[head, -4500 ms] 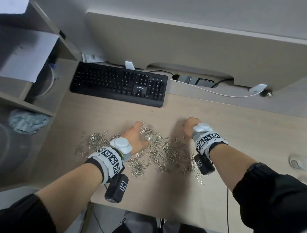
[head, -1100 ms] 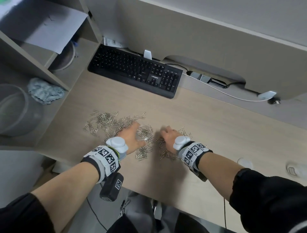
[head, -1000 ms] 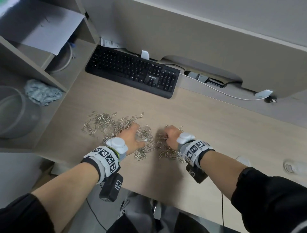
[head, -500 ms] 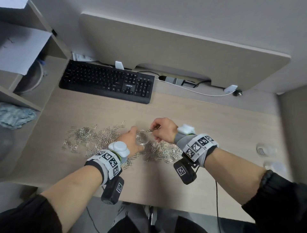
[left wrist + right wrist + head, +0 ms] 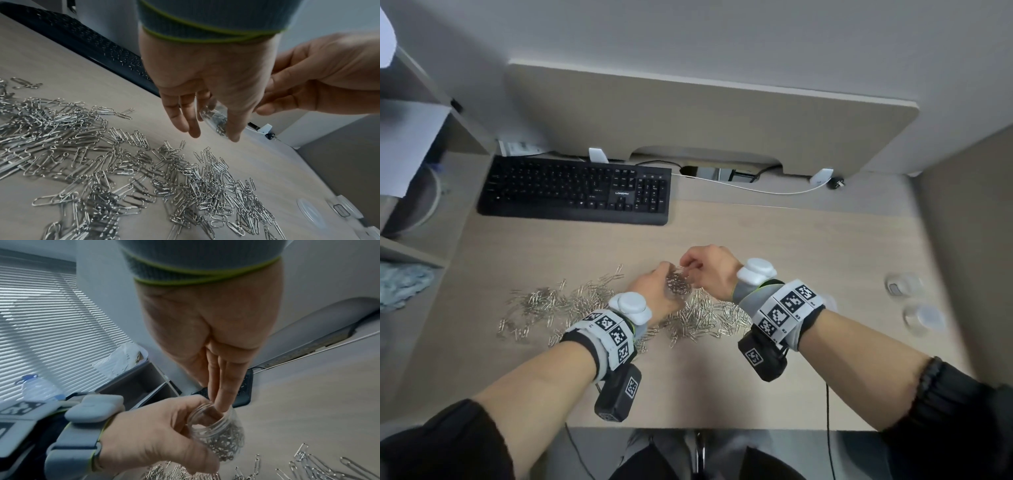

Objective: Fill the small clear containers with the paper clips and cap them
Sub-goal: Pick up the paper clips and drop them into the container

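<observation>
My left hand (image 5: 657,289) grips a small clear jar (image 5: 678,284) partly filled with paper clips and holds it just above the desk, mouth up. In the right wrist view the jar (image 5: 224,439) tilts toward my right hand (image 5: 218,395), whose fingers lie together with their tips in its mouth. From the head view my right hand (image 5: 690,270) pinches a few clips over the opening. The left wrist view shows the jar (image 5: 216,118) between the left fingers (image 5: 185,116). A wide scatter of loose silver paper clips (image 5: 571,301) lies on the desk under both hands.
A black keyboard (image 5: 575,190) sits at the back left, with a white cable (image 5: 756,188) behind it. Two clear containers or lids (image 5: 902,286) (image 5: 924,318) lie at the right edge of the desk. Shelves (image 5: 410,246) with a blue cloth (image 5: 400,284) flank the left.
My right hand left the pile with a pinch of clips and rose to the jar's mouth. My left hand lifted the jar slightly off the desk.
</observation>
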`<state>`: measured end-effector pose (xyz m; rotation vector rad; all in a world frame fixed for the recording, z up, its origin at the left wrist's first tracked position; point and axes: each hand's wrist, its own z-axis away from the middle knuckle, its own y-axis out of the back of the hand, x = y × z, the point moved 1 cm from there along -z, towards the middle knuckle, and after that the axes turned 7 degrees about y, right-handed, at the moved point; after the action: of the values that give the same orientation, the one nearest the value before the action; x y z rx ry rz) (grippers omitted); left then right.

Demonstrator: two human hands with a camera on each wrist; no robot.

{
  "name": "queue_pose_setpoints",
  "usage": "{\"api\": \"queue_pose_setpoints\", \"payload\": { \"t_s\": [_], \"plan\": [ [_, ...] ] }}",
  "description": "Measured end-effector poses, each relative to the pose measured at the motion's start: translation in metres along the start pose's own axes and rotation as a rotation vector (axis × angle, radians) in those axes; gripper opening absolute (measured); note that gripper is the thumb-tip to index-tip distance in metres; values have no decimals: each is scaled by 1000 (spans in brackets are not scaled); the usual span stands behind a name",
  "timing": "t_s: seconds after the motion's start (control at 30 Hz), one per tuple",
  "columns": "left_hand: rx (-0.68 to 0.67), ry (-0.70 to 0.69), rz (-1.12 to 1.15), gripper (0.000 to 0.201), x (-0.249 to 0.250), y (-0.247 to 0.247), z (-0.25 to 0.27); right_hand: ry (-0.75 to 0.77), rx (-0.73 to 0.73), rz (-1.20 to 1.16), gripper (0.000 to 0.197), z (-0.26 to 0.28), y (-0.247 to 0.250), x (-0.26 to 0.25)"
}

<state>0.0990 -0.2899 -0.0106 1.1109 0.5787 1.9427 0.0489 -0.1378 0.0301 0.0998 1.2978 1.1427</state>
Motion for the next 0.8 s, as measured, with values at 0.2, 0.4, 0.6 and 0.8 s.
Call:
{"api": "queue_pose_setpoints", "payload": {
  "t_s": [0.2,0.4,0.6,0.8],
  "plan": [
    [2,51,-63,73,8,-9,6,-154,66,-54,23,15,11,54],
    [31,72,-69,60,17,-19,18,-425,-75,189,20,49,16,120],
    [39,79,-72,65,19,-21,20,-550,-63,136,39,67,3,158],
    [-48,48,-54,59,6,-15,11,-622,-45,141,48,54,-30,137]
  ]
}}
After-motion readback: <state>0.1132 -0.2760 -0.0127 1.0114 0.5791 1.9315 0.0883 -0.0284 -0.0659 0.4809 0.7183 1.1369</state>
